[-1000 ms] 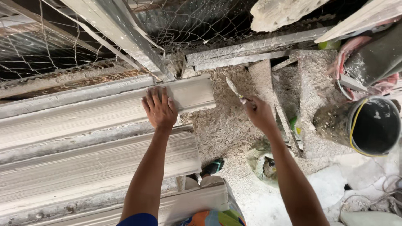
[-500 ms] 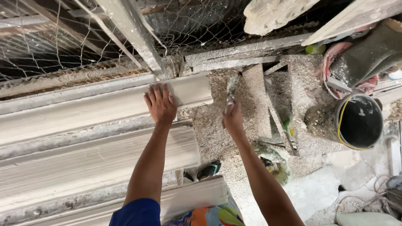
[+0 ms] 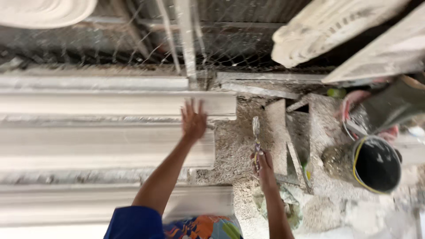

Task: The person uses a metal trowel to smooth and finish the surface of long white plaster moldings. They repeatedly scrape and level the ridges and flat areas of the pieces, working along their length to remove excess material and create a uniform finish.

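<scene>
Head view: left hand (image 3: 193,121) now lifted, fingers spread, off long white plaster moulding (image 3: 110,104); right hand (image 3: 263,163) closed on plaster-caked scraper (image 3: 256,132), drawn back mid-frame.

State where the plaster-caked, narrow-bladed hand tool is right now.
In the head view, right of centre: the narrow-bladed tool stands upright in the right hand, over gritty rubble, beside the long white plaster moulding's end.

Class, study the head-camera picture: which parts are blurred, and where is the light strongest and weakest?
Head view: motion blur smears the left hand and the long white mouldings; the right hand with its thin tool is only slightly sharper. Light is soft and brightest at the lower left; the wire mesh above and the black bucket are darkest.
</scene>
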